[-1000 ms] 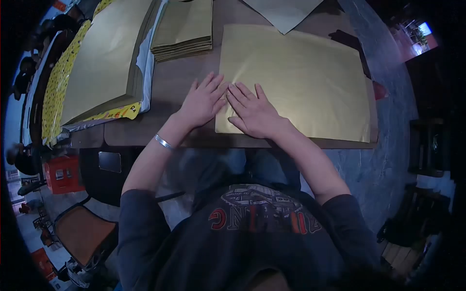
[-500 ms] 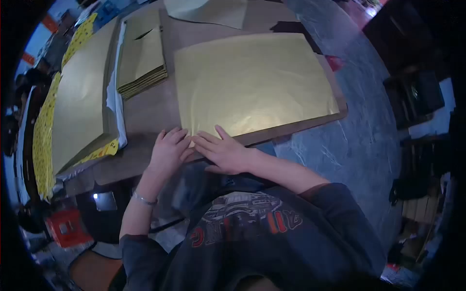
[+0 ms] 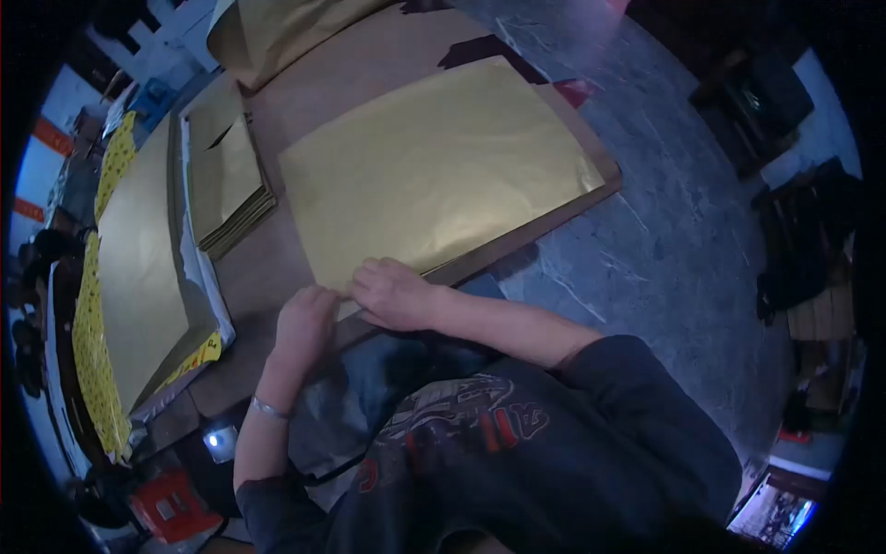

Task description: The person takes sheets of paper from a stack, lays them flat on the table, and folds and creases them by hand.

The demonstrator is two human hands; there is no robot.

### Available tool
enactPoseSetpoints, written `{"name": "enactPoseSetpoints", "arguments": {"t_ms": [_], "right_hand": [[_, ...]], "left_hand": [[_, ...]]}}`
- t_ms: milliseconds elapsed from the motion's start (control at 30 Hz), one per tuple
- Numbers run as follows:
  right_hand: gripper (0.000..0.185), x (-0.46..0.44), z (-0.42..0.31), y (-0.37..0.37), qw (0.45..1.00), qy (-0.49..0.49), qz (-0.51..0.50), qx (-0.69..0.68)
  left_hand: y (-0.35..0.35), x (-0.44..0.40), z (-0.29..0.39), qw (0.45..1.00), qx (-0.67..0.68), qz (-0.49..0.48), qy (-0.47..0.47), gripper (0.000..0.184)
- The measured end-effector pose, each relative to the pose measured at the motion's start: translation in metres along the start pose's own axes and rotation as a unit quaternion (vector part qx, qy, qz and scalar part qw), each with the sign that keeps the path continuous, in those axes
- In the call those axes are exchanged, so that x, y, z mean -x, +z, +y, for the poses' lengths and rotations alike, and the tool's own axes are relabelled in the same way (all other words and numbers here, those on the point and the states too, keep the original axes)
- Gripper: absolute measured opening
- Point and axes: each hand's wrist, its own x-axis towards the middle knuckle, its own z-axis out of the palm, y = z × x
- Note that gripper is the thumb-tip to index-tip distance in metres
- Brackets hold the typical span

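A large gold-tan sheet of paper [image 3: 434,162] lies flat on the brown-topped table. At its near left corner both my hands work close together. My left hand [image 3: 306,321] has its fingers curled in a pinch at the corner. Just to the right, my right hand [image 3: 395,294] is closed over the near edge, knuckles up, thumb side low. The bit of paper between the fingers is mostly hidden by the hands.
Left of the sheet lies a stack of folded gold paper [image 3: 226,175]. Farther left is a big sheet pile [image 3: 138,268] over yellow patterned wrapping [image 3: 89,342]. A curled brown sheet [image 3: 286,37] rises at the far side. A red object [image 3: 171,506] sits below the table.
My fingers went from lying fairly flat at the sheet's corner to curled and closed on it. The camera view has turned, so the table appears shifted and rotated.
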Motion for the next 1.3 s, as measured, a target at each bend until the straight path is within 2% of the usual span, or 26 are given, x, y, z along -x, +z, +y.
{"name": "enactPoseSetpoints", "arguments": {"t_ms": [33,133,233,300,333,367,400,433,500,567,600,700,767,867,900,1033,1100,1133,1200,1233,1300], "right_hand": [[0.021,-0.005,0.000,-0.005,0.999,0.018,-0.010,0.029],[0.013,-0.011,0.012,0.000,0.995,0.048,-0.045,0.078],[0.009,-0.011,0.019,0.001,0.998,0.039,-0.029,0.046],[0.010,-0.011,0.019,0.000,0.997,0.040,-0.039,0.045],[0.013,-0.012,0.019,-0.001,0.997,0.043,-0.050,0.045],[0.015,-0.011,0.019,-0.002,0.996,0.042,-0.066,0.037],[0.018,-0.015,0.015,-0.010,0.995,0.042,-0.081,0.030],[0.028,-0.016,0.013,-0.014,0.994,0.038,-0.101,0.021],[0.033,-0.018,0.012,-0.022,0.993,0.027,-0.112,0.012],[0.043,-0.017,0.014,-0.024,0.989,0.027,-0.143,0.006],[0.043,-0.018,0.013,-0.025,0.989,0.025,-0.145,0.007],[0.043,-0.020,0.010,-0.026,0.988,0.041,-0.149,-0.004],[0.042,-0.018,0.010,-0.022,0.989,0.049,-0.137,0.001],[0.036,-0.016,0.011,-0.017,0.993,0.044,-0.109,0.018],[0.027,-0.018,0.010,-0.015,0.994,0.052,-0.094,0.020],[0.011,-0.017,0.022,-0.005,0.996,0.040,-0.079,0.029],[0.008,-0.021,0.027,-0.005,0.998,0.030,-0.061,0.018],[0.008,-0.023,0.028,-0.005,0.998,0.029,-0.061,0.018],[0.008,-0.026,0.028,-0.009,0.991,0.069,-0.114,0.001],[0.009,-0.030,0.026,-0.013,0.985,0.103,-0.135,-0.028],[0.010,-0.031,0.028,-0.013,0.984,0.104,-0.142,-0.031]], "left_hand": [[-0.010,-0.005,0.000,0.997,0.057,-0.020,-0.053,0.013],[-0.023,-0.010,-0.014,0.991,0.094,0.024,-0.096,0.015],[-0.035,-0.003,-0.022,0.987,0.112,0.016,-0.110,0.017],[-0.044,0.003,-0.021,0.987,0.078,-0.070,-0.125,0.027],[-0.047,0.006,-0.017,0.984,0.067,-0.101,-0.133,0.039],[-0.043,0.009,-0.017,0.983,0.068,-0.099,-0.140,0.039],[-0.035,0.013,-0.018,0.994,0.039,-0.057,-0.090,0.041],[-0.028,0.016,-0.019,0.999,0.010,-0.016,-0.038,0.044],[-0.020,0.013,-0.024,0.999,0.020,-0.030,-0.021,0.042],[-0.012,0.009,-0.025,0.999,-0.005,-0.015,0.044,0.035],[-0.012,0.006,-0.021,0.998,-0.016,-0.033,0.054,0.026],[0.002,0.005,-0.024,0.996,-0.041,-0.005,0.081,0.020],[0.001,0.003,-0.025,0.996,-0.040,0.022,0.080,0.014],[-0.009,-0.005,-0.024,0.996,0.082,0.018,-0.017,0.012],[-0.014,-0.006,-0.025,0.996,0.083,0.018,-0.019,0.012],[-0.033,-0.003,-0.033,0.993,0.099,-0.009,-0.068,0.020],[-0.039,0.000,-0.030,0.990,0.082,-0.074,-0.083,0.028],[-0.037,0.002,-0.028,0.990,0.082,-0.074,-0.083,0.028],[-0.026,0.003,-0.025,0.999,0.004,-0.037,0.006,0.034],[-0.020,0.001,-0.026,0.999,0.014,-0.039,0.011,0.035],[-0.015,-0.002,-0.027,0.999,0.008,-0.050,0.011,0.032]]}}
